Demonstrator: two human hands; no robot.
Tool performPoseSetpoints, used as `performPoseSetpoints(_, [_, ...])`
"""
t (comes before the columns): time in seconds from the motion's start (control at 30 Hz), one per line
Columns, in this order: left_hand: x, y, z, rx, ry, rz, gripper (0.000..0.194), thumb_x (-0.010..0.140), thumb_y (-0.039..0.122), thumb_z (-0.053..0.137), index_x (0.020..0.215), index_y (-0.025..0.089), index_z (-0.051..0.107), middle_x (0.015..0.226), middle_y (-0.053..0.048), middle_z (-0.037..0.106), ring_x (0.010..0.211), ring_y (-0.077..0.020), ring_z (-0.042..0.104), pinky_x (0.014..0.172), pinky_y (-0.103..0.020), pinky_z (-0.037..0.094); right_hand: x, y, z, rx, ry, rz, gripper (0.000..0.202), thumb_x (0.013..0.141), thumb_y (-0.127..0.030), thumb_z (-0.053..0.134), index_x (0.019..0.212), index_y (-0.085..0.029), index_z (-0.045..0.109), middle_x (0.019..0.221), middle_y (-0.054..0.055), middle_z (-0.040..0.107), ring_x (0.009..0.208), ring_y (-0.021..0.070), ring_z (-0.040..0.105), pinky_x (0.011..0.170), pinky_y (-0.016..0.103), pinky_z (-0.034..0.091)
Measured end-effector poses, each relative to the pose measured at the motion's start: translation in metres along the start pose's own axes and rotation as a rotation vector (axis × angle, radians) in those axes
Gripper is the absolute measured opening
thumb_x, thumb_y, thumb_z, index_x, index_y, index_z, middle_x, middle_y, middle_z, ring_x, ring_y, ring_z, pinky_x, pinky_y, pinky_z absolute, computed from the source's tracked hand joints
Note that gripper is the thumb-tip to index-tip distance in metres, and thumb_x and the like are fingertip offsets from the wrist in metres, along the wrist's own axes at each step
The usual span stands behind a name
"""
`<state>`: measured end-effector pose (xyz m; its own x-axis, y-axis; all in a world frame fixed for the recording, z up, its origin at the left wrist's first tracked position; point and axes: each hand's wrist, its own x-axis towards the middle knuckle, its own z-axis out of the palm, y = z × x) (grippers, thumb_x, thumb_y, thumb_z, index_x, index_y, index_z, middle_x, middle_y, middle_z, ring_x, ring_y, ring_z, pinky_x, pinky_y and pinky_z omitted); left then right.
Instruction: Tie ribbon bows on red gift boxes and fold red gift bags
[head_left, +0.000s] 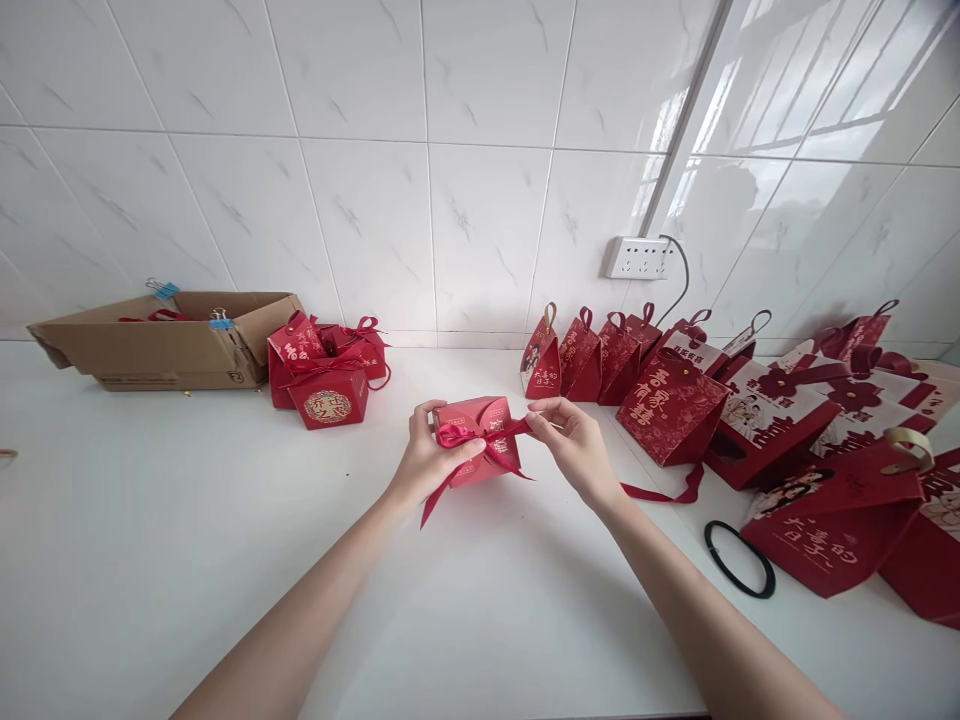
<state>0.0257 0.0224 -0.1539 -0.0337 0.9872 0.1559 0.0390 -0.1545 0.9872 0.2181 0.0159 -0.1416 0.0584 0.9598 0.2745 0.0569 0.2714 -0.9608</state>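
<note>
A small red gift box (480, 472) with light lettering sits in front of me at the middle of the table, its curved flaps folded over the top. Around it runs a shiny red ribbon (453, 434), tied in a bow with its tails hanging over the near side. My left hand (421, 455) grips the box from the left, its thumb pressing on the bow's knot. To the right of the box, my right hand (576, 440) pinches the ribbon's right loop between thumb and fingers. The left fingers behind the box are partly hidden.
Several bow-tied red boxes (330, 400) stand at the back left beside an open cardboard box (180, 365). Along the right are many red gift boxes with handles (671, 412), a loose ribbon (667, 496) and a black ring (739, 560). A power strip (641, 259) hangs on the tiled wall.
</note>
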Motion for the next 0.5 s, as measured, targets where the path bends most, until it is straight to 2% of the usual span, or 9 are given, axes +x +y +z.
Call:
performPoseSetpoints(0.1, [-0.0005, 0.0025, -0.0012, 0.004, -0.082, -0.070, 0.071, 0.062, 0.037, 0.078, 0.118, 0.024, 0.037, 0.100, -0.004, 0.059, 0.093, -0.0210, 0.063, 0.082, -0.037, 0.051, -0.0004, -0.0023, 0.0007, 0.048, -0.016, 0.037, 0.037, 0.071, -0.051, 0.068, 0.085, -0.019, 0.058, 0.077, 0.002, 0.062, 0.076, 0.0162, 0.062, 0.084, 0.038, 0.053])
performPoseSetpoints(0.2, [-0.0015, 0.0052, -0.0010, -0.023, -0.120, -0.077, 0.072, 0.066, 0.035, 0.076, 0.124, 0.026, 0.033, 0.095, -0.001, 0.062, 0.091, -0.0200, 0.064, 0.082, -0.035, 0.051, -0.0004, -0.0031, 0.0014, 0.073, -0.039, 0.048, 0.039, 0.069, -0.053, 0.070, 0.082, -0.018, 0.058, 0.075, 0.001, 0.060, 0.077, 0.0155, 0.062, 0.084, 0.038, 0.055])
performPoseSetpoints(0.5, [-0.0040, 0.0046, 0.0016, -0.020, -0.121, -0.096, 0.077, 0.071, 0.036, 0.072, 0.133, 0.029, 0.028, 0.103, -0.002, 0.064, 0.102, -0.0204, 0.063, 0.089, -0.034, 0.049, -0.0006, -0.0002, 0.0020, 0.105, -0.066, 0.051, 0.037, 0.071, -0.052, 0.070, 0.078, -0.017, 0.059, 0.079, 0.001, 0.059, 0.074, 0.0126, 0.061, 0.083, 0.036, 0.058])
